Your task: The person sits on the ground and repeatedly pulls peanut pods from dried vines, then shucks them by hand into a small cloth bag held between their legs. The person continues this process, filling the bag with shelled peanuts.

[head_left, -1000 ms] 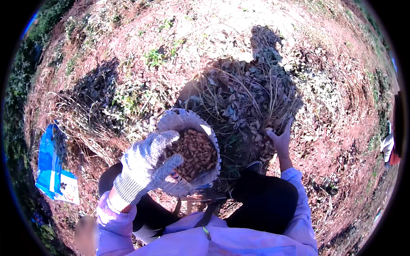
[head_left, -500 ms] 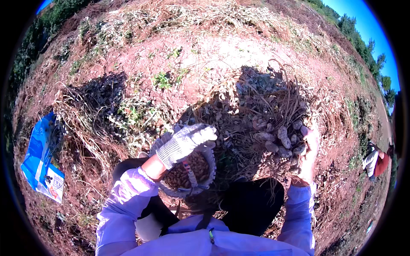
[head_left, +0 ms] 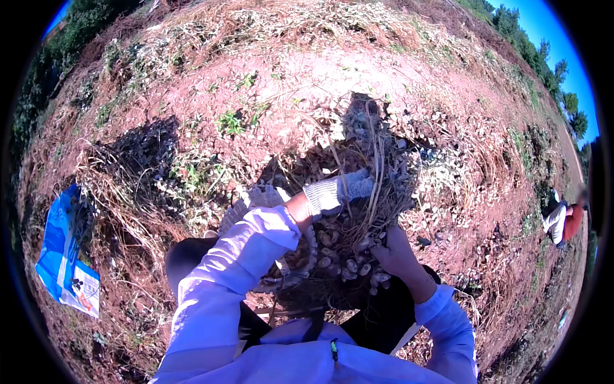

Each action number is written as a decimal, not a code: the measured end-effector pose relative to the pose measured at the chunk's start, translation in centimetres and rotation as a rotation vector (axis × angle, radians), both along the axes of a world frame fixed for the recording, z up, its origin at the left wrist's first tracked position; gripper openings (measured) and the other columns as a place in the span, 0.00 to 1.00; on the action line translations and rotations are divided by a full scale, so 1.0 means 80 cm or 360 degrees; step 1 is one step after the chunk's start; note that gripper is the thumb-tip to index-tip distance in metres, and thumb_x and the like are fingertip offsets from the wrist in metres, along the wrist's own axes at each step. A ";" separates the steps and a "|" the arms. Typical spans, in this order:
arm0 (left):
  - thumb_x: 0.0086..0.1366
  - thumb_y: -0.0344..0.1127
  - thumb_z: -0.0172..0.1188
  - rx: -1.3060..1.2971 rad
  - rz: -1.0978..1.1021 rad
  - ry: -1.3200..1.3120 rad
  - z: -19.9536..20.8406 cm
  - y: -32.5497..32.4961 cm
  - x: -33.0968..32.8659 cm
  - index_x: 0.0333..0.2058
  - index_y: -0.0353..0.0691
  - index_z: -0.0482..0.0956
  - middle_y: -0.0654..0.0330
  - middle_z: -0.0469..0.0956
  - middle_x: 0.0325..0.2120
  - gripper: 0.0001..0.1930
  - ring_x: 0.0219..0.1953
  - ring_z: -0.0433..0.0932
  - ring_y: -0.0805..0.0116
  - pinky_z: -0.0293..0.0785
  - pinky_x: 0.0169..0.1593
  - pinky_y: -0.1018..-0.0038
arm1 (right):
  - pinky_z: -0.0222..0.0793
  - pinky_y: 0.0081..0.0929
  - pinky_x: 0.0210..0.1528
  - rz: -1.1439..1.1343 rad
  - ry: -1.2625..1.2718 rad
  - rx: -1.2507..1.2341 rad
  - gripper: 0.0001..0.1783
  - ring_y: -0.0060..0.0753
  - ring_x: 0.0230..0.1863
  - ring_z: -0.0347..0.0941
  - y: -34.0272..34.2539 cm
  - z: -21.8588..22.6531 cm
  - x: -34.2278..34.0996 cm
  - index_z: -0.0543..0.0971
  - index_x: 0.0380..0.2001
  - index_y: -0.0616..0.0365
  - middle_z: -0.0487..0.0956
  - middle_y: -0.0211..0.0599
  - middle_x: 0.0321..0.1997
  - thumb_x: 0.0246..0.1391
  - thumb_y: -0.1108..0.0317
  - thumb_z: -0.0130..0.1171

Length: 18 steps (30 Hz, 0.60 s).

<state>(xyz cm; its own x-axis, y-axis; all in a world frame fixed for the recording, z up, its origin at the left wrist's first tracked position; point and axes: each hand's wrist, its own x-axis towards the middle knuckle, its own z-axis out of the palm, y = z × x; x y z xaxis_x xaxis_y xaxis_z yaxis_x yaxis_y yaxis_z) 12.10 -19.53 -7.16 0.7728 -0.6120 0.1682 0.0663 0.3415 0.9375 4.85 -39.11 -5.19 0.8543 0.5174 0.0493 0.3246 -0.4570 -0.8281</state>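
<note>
In a pale knitted glove, my left hand (head_left: 345,192) is closed round the dry stalks of a peanut plant (head_left: 374,160). The plant is drawn in front of me, with a cluster of peanuts (head_left: 350,267) hanging at its root end, close to my knees. My bare right hand (head_left: 398,255) is closed at the right side of that cluster; its fingertips are partly hidden among the roots and pods. A pale-rimmed basket (head_left: 311,246) with peanuts in it stands between my knees, largely covered by my left forearm and the plant.
More dried peanut plants (head_left: 134,192) lie heaped on the reddish soil to the left. A blue and white plastic sack (head_left: 64,256) lies at the far left. Another person in red (head_left: 572,223) is low to the ground at the far right.
My left hand has moved right from above the basket onto the stalks. My right hand has brought the peanut cluster left and nearer, beside the basket.
</note>
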 end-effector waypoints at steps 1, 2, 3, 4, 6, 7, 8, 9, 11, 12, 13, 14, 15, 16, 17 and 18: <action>0.63 0.41 0.55 0.0106 -0.0027 0.0040 0.001 -0.011 0.002 0.61 0.34 0.56 0.53 0.64 0.57 0.32 0.59 0.61 0.69 0.55 0.61 0.73 | 0.70 0.40 0.42 -0.0067 -0.0200 -0.0320 0.19 0.52 0.39 0.75 -0.004 -0.012 -0.003 0.75 0.35 0.68 0.77 0.54 0.35 0.39 0.66 0.61; 0.60 0.41 0.58 0.0311 -0.0047 0.0101 -0.001 -0.020 0.005 0.59 0.34 0.59 0.53 0.66 0.54 0.32 0.56 0.64 0.69 0.58 0.59 0.73 | 0.70 0.41 0.42 0.0011 -0.0156 -0.0506 0.20 0.54 0.39 0.74 -0.002 -0.016 -0.001 0.75 0.35 0.68 0.77 0.55 0.34 0.39 0.64 0.61; 0.58 0.42 0.61 0.0509 -0.0079 0.0161 -0.003 -0.029 0.009 0.57 0.34 0.62 0.53 0.69 0.52 0.32 0.54 0.66 0.69 0.61 0.57 0.72 | 0.70 0.43 0.41 0.0090 -0.0109 -0.0692 0.21 0.55 0.38 0.74 0.000 -0.018 0.004 0.75 0.34 0.68 0.77 0.55 0.34 0.39 0.63 0.62; 0.55 0.42 0.64 0.0711 -0.0108 0.0218 -0.006 -0.039 0.012 0.55 0.34 0.65 0.53 0.71 0.50 0.32 0.51 0.68 0.69 0.63 0.55 0.72 | 0.70 0.44 0.41 0.0170 -0.0059 -0.0876 0.21 0.57 0.38 0.74 0.000 -0.019 0.009 0.75 0.34 0.68 0.76 0.56 0.33 0.39 0.61 0.62; 0.50 0.37 0.68 0.0910 0.0206 0.0215 -0.023 -0.056 0.013 0.47 0.35 0.75 0.57 0.78 0.40 0.25 0.41 0.75 0.71 0.72 0.46 0.73 | 0.71 0.43 0.40 0.0216 -0.0044 -0.0865 0.24 0.56 0.36 0.74 -0.001 -0.018 0.017 0.75 0.35 0.68 0.77 0.54 0.32 0.40 0.58 0.62; 0.50 0.37 0.68 0.0776 0.0222 0.0364 -0.032 -0.060 0.013 0.42 0.34 0.77 0.56 0.79 0.35 0.22 0.37 0.76 0.70 0.72 0.42 0.73 | 0.71 0.42 0.40 0.0239 -0.0036 -0.0859 0.25 0.56 0.36 0.75 -0.003 -0.017 0.021 0.75 0.36 0.68 0.77 0.54 0.31 0.40 0.57 0.62; 0.50 0.37 0.68 0.0639 0.0235 0.0506 -0.033 -0.062 0.014 0.38 0.33 0.79 0.56 0.79 0.31 0.18 0.33 0.76 0.70 0.73 0.39 0.73 | 0.71 0.42 0.39 0.0235 -0.0001 -0.0840 0.24 0.54 0.35 0.75 -0.007 -0.012 0.026 0.76 0.36 0.68 0.77 0.53 0.31 0.41 0.57 0.62; 0.49 0.38 0.68 0.0502 0.0250 0.0650 -0.034 -0.061 0.016 0.34 0.32 0.81 0.56 0.80 0.26 0.16 0.29 0.77 0.70 0.73 0.35 0.73 | 0.71 0.41 0.39 0.0232 0.0033 -0.0821 0.24 0.53 0.35 0.76 -0.012 -0.004 0.030 0.76 0.36 0.68 0.78 0.53 0.31 0.42 0.57 0.62; 0.50 0.33 0.65 0.0684 0.0361 0.0423 -0.031 -0.054 0.030 0.35 0.33 0.80 0.57 0.80 0.29 0.14 0.30 0.78 0.68 0.74 0.34 0.74 | 0.72 0.40 0.39 0.0218 0.0135 -0.0533 0.23 0.51 0.34 0.76 -0.023 -0.001 0.042 0.76 0.37 0.66 0.78 0.51 0.32 0.44 0.57 0.61; 0.51 0.33 0.64 0.0689 0.0258 0.0231 -0.048 -0.031 0.052 0.35 0.33 0.80 0.57 0.80 0.29 0.13 0.31 0.78 0.68 0.74 0.35 0.75 | 0.72 0.39 0.38 0.0221 0.0194 -0.0266 0.22 0.50 0.34 0.76 -0.031 -0.001 0.047 0.77 0.39 0.65 0.78 0.49 0.32 0.45 0.57 0.61; 0.52 0.33 0.63 0.0700 0.0170 0.0047 -0.066 0.001 0.067 0.34 0.33 0.80 0.57 0.80 0.30 0.12 0.31 0.78 0.67 0.75 0.35 0.75 | 0.72 0.38 0.38 0.0243 0.0254 0.0009 0.22 0.50 0.34 0.76 -0.035 0.000 0.055 0.77 0.40 0.64 0.78 0.48 0.33 0.47 0.58 0.60; 0.53 0.34 0.61 0.0396 0.0222 0.0356 -0.050 0.014 0.063 0.34 0.33 0.79 0.57 0.80 0.30 0.12 0.32 0.78 0.67 0.75 0.36 0.74 | 0.72 0.36 0.39 0.0250 0.0322 -0.0191 0.20 0.46 0.34 0.77 -0.044 0.003 0.069 0.76 0.44 0.59 0.79 0.45 0.35 0.49 0.61 0.58; 0.55 0.35 0.59 0.0072 0.0234 0.0659 -0.020 0.016 0.061 0.33 0.33 0.79 0.57 0.79 0.30 0.11 0.32 0.78 0.67 0.75 0.36 0.74 | 0.72 0.36 0.38 0.0224 0.0095 -0.0276 0.20 0.45 0.35 0.77 -0.063 -0.015 0.081 0.76 0.44 0.58 0.79 0.44 0.37 0.48 0.61 0.59; 0.57 0.35 0.58 0.0147 0.0168 0.0319 0.008 0.022 0.056 0.34 0.33 0.78 0.56 0.79 0.31 0.10 0.32 0.79 0.67 0.76 0.38 0.73 | 0.72 0.36 0.38 0.0212 -0.0142 -0.0363 0.20 0.43 0.37 0.77 -0.079 -0.044 0.097 0.75 0.45 0.58 0.79 0.44 0.38 0.48 0.61 0.59; 0.60 0.34 0.56 0.0205 0.0153 -0.0013 0.035 0.031 0.049 0.35 0.34 0.78 0.56 0.79 0.33 0.10 0.33 0.79 0.66 0.77 0.39 0.72 | 0.72 0.35 0.38 0.0216 -0.0379 -0.0442 0.21 0.42 0.38 0.77 -0.088 -0.062 0.111 0.75 0.45 0.57 0.79 0.43 0.39 0.48 0.61 0.59; 0.60 0.34 0.56 0.0434 0.0250 -0.0246 0.071 0.052 0.028 0.35 0.34 0.78 0.56 0.79 0.33 0.10 0.33 0.79 0.67 0.77 0.39 0.72 | 0.70 0.36 0.43 0.0216 -0.0443 -0.0737 0.20 0.44 0.42 0.75 -0.070 -0.047 0.122 0.75 0.46 0.53 0.77 0.41 0.46 0.49 0.61 0.58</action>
